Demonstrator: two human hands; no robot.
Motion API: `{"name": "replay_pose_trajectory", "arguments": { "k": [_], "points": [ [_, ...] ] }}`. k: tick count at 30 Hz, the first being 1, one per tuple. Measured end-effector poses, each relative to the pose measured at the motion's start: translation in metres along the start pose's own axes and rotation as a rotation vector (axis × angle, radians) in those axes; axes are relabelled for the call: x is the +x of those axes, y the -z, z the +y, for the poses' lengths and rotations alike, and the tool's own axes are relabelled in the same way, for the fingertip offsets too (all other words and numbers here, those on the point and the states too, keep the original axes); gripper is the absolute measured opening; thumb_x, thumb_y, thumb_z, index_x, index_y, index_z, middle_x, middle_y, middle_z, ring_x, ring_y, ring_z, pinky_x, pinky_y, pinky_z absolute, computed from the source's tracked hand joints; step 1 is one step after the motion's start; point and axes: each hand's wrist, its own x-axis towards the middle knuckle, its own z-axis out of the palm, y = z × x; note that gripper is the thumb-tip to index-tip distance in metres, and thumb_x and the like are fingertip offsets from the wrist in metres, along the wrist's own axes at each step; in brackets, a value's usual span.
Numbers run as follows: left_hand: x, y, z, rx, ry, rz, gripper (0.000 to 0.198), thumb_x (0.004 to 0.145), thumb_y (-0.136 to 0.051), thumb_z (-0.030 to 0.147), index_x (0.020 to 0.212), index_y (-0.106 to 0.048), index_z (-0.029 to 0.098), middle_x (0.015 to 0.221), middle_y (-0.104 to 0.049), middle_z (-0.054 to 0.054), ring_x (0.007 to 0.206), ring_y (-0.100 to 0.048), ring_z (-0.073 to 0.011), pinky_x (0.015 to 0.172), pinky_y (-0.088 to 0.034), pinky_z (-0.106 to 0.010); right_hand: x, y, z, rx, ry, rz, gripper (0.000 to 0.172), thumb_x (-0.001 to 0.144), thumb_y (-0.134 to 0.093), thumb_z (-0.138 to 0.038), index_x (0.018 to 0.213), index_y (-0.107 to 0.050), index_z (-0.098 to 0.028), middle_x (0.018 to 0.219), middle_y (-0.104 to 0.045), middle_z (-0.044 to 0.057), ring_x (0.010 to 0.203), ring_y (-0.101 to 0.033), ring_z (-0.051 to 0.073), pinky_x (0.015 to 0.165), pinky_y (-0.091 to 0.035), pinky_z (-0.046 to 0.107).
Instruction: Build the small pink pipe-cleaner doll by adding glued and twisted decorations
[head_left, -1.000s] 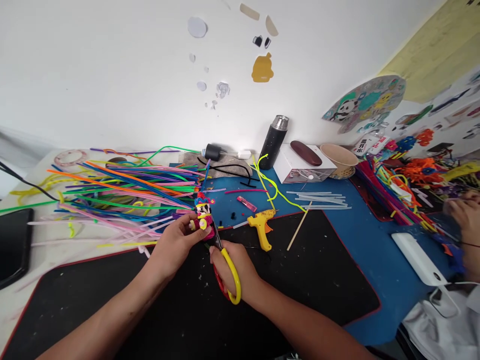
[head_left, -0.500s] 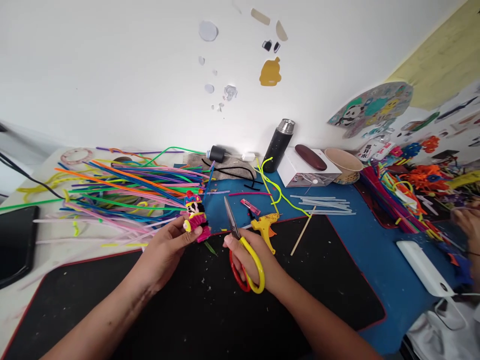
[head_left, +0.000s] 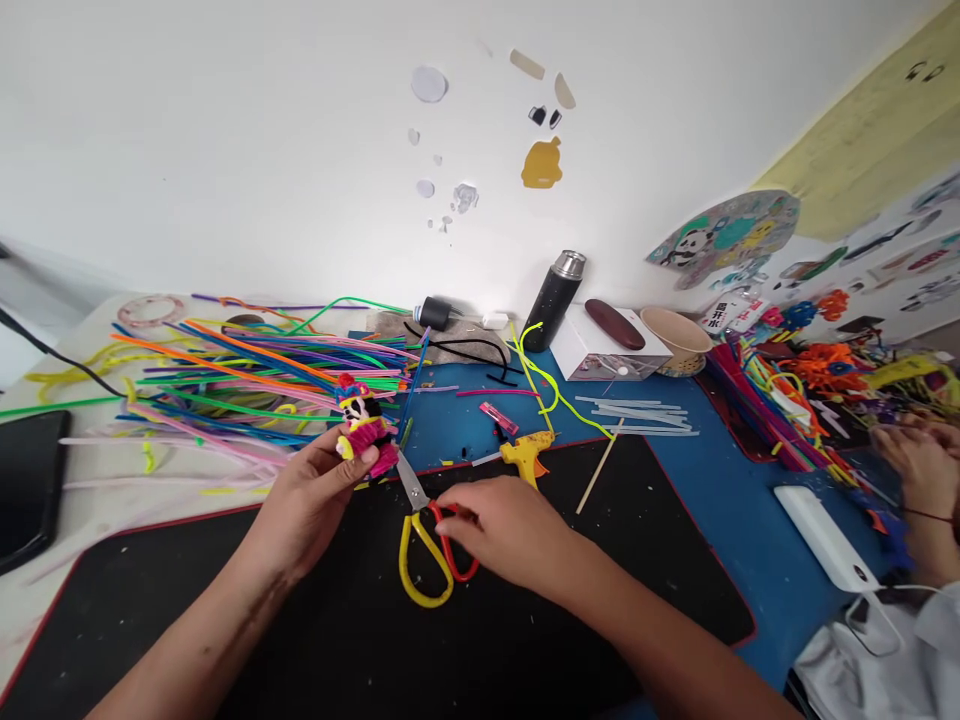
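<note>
My left hand is closed on a small doll made of fuzzy pipe cleaners. It has a magenta body, a black and white face, and a blue and red headpiece, and it is held upright with a slight tilt. Just right of it, my right hand has its thumb and forefinger at the red handle loop of a pair of scissors. The yellow loop hangs free over the black mat, and the blades point up and left toward the doll. Beyond my right hand lies a yellow glue gun.
Many coloured pipe cleaners spread across the left. Behind stand a black thermos, a white box and a bowl. Clear glue sticks and a wooden stick lie right. Another person's hands are at far right.
The scissors have moved left and turned over, so their yellow loop is now on the left. My right hand has shifted to the red loop. The doll has moved slightly left.
</note>
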Motion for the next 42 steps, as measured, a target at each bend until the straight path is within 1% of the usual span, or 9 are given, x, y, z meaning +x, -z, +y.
{"name": "replay_pose_trajectory", "arguments": {
  "k": [2,4,8,12,19,23,27,33,42],
  "points": [
    [-0.001,-0.001,-0.002,0.000,0.011,-0.015,0.043,0.059,-0.102,0.034,0.097,-0.086,0.023,0.103,-0.080,-0.006,0.096,-0.070,-0.0215,0.090,-0.056,-0.029,0.004,0.012,0.009,-0.055,-0.053,0.102,0.017,0.101,-0.066,-0.031,0.110,-0.080,-0.027,0.103,-0.083,0.003,0.095,-0.075,0.022,0.075,-0.043,0.028],
    [-0.003,-0.001,-0.004,0.006,0.036,-0.035,0.044,0.060,-0.102,0.034,0.099,-0.086,0.023,0.105,-0.080,-0.006,0.098,-0.069,-0.0215,0.091,-0.055,-0.028,0.013,0.025,0.023,-0.142,-0.136,0.167,0.018,0.103,-0.062,-0.030,0.106,-0.080,-0.026,0.096,-0.083,0.002,0.088,-0.074,0.021,0.072,-0.042,0.029],
    [-0.007,-0.001,-0.006,0.012,0.071,-0.063,0.046,0.062,-0.101,0.035,0.103,-0.085,0.023,0.111,-0.079,-0.007,0.108,-0.066,-0.0240,0.093,-0.053,-0.029,0.036,0.043,0.049,-0.319,-0.291,0.171,0.017,0.101,-0.064,-0.033,0.104,-0.078,-0.025,0.100,-0.082,0.004,0.091,-0.073,0.023,0.067,-0.040,0.029],
    [-0.008,0.000,-0.006,0.016,0.080,-0.071,0.043,0.065,-0.100,0.035,0.104,-0.085,0.023,0.111,-0.079,-0.007,0.108,-0.065,-0.0238,0.094,-0.052,-0.028,0.051,0.047,0.062,-0.362,-0.334,0.136,0.021,0.101,-0.063,-0.036,0.101,-0.079,-0.022,0.096,-0.081,0.008,0.087,-0.073,0.025,0.062,-0.037,0.030],
    [-0.009,-0.001,-0.005,0.003,0.090,-0.129,0.035,0.069,-0.098,0.033,0.101,-0.084,0.025,0.104,-0.079,-0.005,0.098,-0.068,-0.0211,0.090,-0.054,-0.028,0.063,0.043,0.071,-0.396,-0.327,0.065,0.023,0.099,-0.066,-0.033,0.084,-0.077,-0.020,0.091,-0.079,0.011,0.084,-0.073,0.026,0.060,-0.037,0.031],
    [-0.009,-0.002,-0.006,0.009,0.095,-0.118,0.035,0.068,-0.098,0.032,0.100,-0.085,0.024,0.105,-0.080,-0.007,0.097,-0.069,-0.0232,0.089,-0.056,-0.031,0.069,0.040,0.074,-0.390,-0.317,0.055,0.021,0.096,-0.066,-0.026,0.079,-0.076,-0.020,0.088,-0.077,0.012,0.082,-0.072,0.027,0.060,-0.036,0.031],
    [-0.010,-0.002,-0.005,0.001,0.094,-0.102,0.037,0.066,-0.099,0.031,0.099,-0.085,0.024,0.105,-0.080,-0.007,0.095,-0.070,-0.0241,0.089,-0.057,-0.033,0.068,0.039,0.078,-0.349,-0.312,0.098,0.016,0.092,-0.067,-0.023,0.080,-0.077,-0.019,0.087,-0.077,0.011,0.079,-0.070,0.024,0.058,-0.033,0.030],
    [-0.011,-0.002,-0.005,-0.001,0.093,-0.093,0.035,0.064,-0.100,0.033,0.094,-0.085,0.024,0.097,-0.080,-0.006,0.094,-0.070,-0.0238,0.089,-0.056,-0.031,0.060,0.054,0.075,-0.223,-0.254,0.206,0.023,0.100,-0.059,-0.033,0.096,-0.077,-0.020,0.082,-0.075,0.003,0.069,-0.064,0.017,0.059,-0.034,0.027],
    [-0.010,-0.004,-0.008,0.007,0.126,-0.057,0.038,0.061,-0.101,0.033,0.093,-0.084,0.022,0.097,-0.082,-0.008,0.090,-0.072,-0.0242,0.088,-0.056,-0.033,0.100,0.044,0.057,-0.151,-0.134,0.288,0.027,0.101,-0.062,-0.040,0.089,-0.078,-0.021,0.077,-0.073,0.003,0.073,-0.062,0.019,0.059,-0.031,0.029]
  ]
}}
